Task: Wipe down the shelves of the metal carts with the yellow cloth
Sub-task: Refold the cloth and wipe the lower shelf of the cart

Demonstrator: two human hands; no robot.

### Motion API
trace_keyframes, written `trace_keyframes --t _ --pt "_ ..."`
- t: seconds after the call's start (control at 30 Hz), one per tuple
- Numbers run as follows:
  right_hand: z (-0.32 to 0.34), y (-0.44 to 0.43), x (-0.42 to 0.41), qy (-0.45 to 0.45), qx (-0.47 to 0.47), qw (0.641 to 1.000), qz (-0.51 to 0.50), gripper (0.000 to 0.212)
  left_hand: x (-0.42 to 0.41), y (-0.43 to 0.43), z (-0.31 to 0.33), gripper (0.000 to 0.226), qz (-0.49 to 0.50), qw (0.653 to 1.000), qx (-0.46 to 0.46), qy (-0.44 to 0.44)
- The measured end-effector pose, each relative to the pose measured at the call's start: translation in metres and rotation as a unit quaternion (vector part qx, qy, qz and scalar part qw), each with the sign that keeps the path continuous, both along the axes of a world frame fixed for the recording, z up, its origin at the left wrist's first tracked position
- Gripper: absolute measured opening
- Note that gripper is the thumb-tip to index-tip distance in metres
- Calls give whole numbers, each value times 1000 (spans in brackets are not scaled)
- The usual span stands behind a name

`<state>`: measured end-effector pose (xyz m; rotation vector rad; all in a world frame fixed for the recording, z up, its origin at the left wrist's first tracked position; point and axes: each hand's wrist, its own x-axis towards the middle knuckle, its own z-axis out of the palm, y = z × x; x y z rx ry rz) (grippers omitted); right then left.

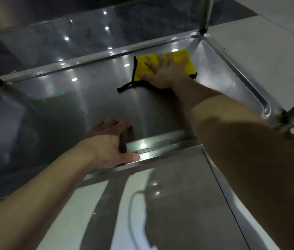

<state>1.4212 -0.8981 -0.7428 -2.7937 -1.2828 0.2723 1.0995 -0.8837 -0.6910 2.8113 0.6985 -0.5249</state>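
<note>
Head view has the right hand (166,73) pressing spread fingers flat on the yellow cloth (179,55) in the far right corner of the shelf (88,105), while the left hand (106,148) grips the near rim (160,143); only pressed, not held, the cloth could slip or bunch and miss that corner.

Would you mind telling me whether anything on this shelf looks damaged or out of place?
Only the cloth: a strip of its black edging trails loose on the shelf at its near left corner, as if unstitched. No spills or dents show.
</note>
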Motion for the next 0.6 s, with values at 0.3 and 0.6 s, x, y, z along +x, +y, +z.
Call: trace_keyframes --t 0.3,0.6 --pt "0 22 -54 4 19 995 94 84 -1 -2 4 102 5 1000 2 14" --pt "-13 -157 29 -7 39 998 -52 94 -1 -7 7 104 22 1000 -11 17"
